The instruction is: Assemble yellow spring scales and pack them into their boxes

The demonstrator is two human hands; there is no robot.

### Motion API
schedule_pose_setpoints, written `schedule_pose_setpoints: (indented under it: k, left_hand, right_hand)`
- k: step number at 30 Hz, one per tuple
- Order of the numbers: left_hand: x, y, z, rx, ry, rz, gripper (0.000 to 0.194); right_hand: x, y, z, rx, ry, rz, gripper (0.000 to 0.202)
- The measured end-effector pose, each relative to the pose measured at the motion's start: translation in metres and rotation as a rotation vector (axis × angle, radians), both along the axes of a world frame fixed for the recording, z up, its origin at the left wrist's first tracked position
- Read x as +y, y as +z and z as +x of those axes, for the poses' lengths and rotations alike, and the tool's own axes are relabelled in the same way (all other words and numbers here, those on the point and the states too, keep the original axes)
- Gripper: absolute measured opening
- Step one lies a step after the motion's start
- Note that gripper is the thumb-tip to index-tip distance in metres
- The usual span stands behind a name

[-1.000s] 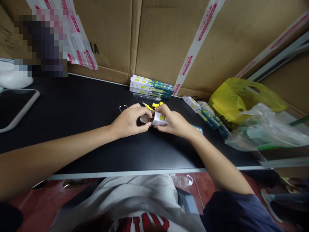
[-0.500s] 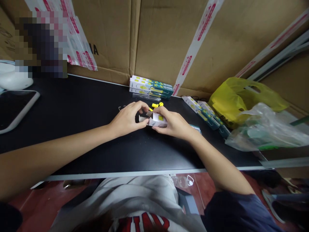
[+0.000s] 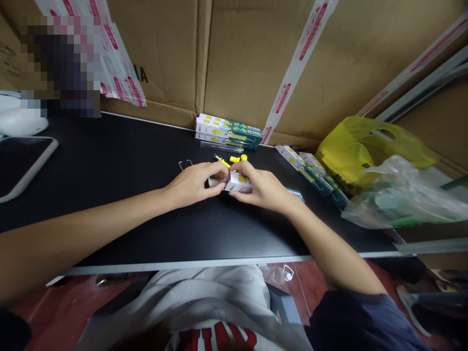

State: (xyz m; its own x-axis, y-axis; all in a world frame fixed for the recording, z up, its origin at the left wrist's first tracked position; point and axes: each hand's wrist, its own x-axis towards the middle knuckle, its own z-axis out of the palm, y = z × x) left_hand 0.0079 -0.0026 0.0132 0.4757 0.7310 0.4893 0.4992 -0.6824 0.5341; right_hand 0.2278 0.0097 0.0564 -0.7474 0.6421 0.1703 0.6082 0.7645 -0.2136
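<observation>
A small printed cardboard box [image 3: 239, 182] lies across between my two hands over the black table. My right hand [image 3: 258, 185] grips its body from the right, thumb on the near side and fingers over the top. At the box's left end, my left hand [image 3: 201, 183] pinches a pale end flap between thumb and fingers. Just beyond the fingers are yellow plastic parts [image 3: 238, 159] and a thin yellow tool with a metal tip [image 3: 221, 160]. Bent metal wire [image 3: 185, 164] rests past my left hand.
Stacked printed boxes [image 3: 226, 130] stand at the back with a clear tube [image 3: 221, 146] before them. More boxes [image 3: 310, 170] lie at the right, beside a yellow plastic bag [image 3: 351, 146] and a clear bag [image 3: 402, 195]. A phone-like device [image 3: 25, 165] is at far left.
My left fingers have closed in on the box's open end, and the flap there is folded further in. The yellow tool's metal tip shows now. My right hand has barely moved.
</observation>
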Motion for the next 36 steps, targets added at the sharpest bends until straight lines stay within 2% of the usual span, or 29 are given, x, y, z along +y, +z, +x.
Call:
schedule_pose_setpoints:
  k: [3, 6, 12, 17, 36]
  left_hand:
    - [0.0, 0.001, 0.0, 0.016, -0.003, -0.029, 0.01]
    - [0.0, 0.002, 0.0, -0.051, -0.028, -0.107, 0.01]
    - [0.002, 0.001, 0.008, -0.438, -0.084, -0.554, 0.02]
    - [0.002, 0.004, 0.01, -0.622, -0.146, -0.741, 0.025]
    - [0.001, 0.005, 0.013, -0.662, -0.036, -0.837, 0.024]
  right_hand:
    - [0.0, 0.0, 0.0, 0.006, 0.024, 0.019, 0.045]
    - [0.001, 0.0, 0.001, 0.009, 0.042, 0.024, 0.041]
    - [0.002, -0.001, 0.001, 0.011, 0.048, 0.029, 0.04]
    - [0.002, 0.0, 0.001, 0.01, 0.037, 0.039, 0.04]
    - [0.001, -0.006, -0.002, -0.016, -0.035, 0.056, 0.047]
